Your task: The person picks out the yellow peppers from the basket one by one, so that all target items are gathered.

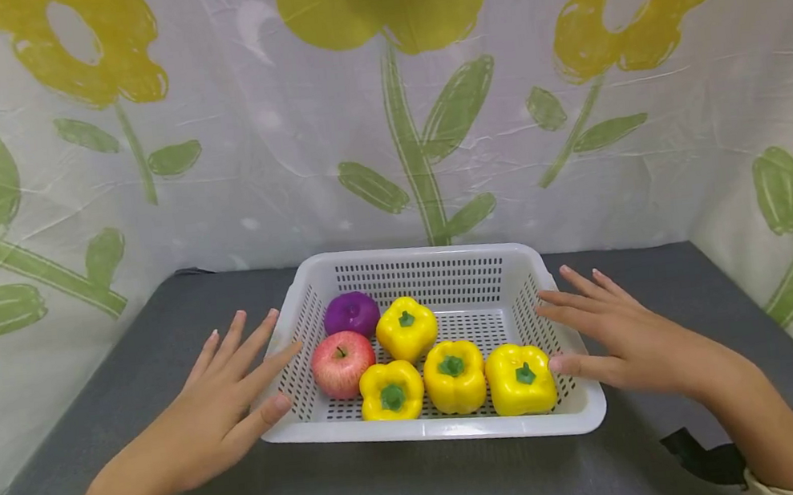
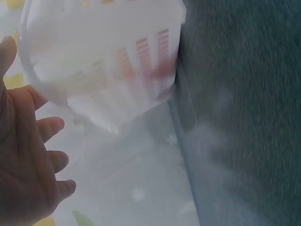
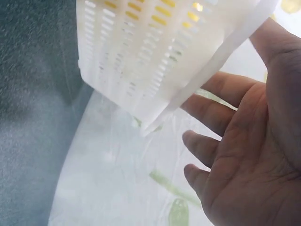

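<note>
A white perforated plastic basket (image 1: 433, 430) stands between both hands in the head view. Several yellow bell peppers (image 1: 457, 390) with green stems lie in it, beside a red apple (image 1: 343, 364) and a purple round fruit or vegetable (image 1: 351, 314). At the basket's left rim, my left hand (image 1: 228, 406) spreads its fingers, the index tip overlapping the edge. My right hand (image 1: 626, 328) reaches over the right rim, fingers spread, thumb near the rightmost pepper. Whether either hand touches the basket I cannot tell. Both wrist views show the hands beside the basket wall (image 2: 103, 66), gripping nothing.
The basket rests on a dark grey cloth-covered table (image 1: 422, 487). Behind and at both sides hangs a white curtain (image 1: 251, 174) printed with yellow flowers and green leaves. Black straps (image 1: 709, 457) show near the wrists.
</note>
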The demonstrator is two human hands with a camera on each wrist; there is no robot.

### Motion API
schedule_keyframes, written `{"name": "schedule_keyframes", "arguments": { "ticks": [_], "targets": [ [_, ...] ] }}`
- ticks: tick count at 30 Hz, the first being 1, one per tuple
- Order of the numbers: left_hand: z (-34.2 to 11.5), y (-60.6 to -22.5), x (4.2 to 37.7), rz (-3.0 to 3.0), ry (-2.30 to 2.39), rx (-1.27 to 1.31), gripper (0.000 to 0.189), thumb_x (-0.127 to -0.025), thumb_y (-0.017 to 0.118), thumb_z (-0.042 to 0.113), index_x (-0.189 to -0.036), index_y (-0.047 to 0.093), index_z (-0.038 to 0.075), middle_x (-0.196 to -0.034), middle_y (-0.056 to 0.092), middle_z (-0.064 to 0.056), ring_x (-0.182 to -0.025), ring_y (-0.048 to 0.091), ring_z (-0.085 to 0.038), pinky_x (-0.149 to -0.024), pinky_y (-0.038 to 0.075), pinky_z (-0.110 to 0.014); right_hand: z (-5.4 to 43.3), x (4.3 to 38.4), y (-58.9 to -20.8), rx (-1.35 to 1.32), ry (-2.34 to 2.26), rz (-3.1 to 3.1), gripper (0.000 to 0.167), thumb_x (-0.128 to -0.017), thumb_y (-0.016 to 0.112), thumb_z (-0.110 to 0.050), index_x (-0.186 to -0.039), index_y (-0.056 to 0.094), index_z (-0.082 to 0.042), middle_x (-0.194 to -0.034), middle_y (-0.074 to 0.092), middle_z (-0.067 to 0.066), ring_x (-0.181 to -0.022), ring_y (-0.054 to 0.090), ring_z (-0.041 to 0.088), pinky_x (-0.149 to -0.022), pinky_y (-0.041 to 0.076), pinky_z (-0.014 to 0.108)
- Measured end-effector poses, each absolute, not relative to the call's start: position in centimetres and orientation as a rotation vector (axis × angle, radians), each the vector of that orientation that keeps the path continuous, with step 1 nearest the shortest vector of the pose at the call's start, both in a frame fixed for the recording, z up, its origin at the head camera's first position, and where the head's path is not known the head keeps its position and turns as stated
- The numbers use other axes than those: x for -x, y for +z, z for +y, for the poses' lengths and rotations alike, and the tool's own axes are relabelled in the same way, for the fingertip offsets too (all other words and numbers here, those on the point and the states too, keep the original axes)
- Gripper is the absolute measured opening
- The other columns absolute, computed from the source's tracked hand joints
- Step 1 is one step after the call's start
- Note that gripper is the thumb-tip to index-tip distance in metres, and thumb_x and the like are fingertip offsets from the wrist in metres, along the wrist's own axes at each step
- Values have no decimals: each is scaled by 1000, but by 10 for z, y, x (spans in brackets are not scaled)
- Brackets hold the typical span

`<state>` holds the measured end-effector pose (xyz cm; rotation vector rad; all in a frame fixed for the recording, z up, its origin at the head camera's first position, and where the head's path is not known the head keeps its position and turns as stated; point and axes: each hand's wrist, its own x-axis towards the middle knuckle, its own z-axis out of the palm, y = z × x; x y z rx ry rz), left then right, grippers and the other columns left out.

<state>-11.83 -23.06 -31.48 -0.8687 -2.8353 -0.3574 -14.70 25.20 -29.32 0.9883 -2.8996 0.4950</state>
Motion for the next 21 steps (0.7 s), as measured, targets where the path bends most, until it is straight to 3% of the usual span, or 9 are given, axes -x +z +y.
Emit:
{"name": "schedule_keyframes", "arguments": {
  "ticks": [8, 15, 21],
  "targets": [
    [-216, -318, 114, -2782, -304, 978, 50, -100, 51, 47, -142, 58, 21, -164, 21, -4, -152, -1, -35, -118, -6, -46, 242, 147, -293, -1052, 504, -2915, 74, -90, 64, -57, -144, 53, -7, -147, 50, 10, -149, 18, 38, -119, -3, 46],
    [-207, -322, 109, -2742, -282, 1062, 48, -99, 53, 50, -136, 64, 23, -158, 37, -5, -152, 6, -31, -118, -6, -41, 230, 145, -292, -974, 516, -2998, 82, -84, 63, -67, -141, 57, -9, -150, 46, 15, -147, 21, 43, -113, 15, 64],
    [-201, -324, 107, -2681, -320, 1143, 47, -97, 56, 50, -131, 67, 21, -147, 51, 1, -149, 22, -28, -120, 3, -38, 226, 143, -291, -949, 443, -3038, 91, -80, 62, -74, -142, 56, -9, -153, 40, 19, -143, 25, 49, -107, 25, 67]
  ]
}}
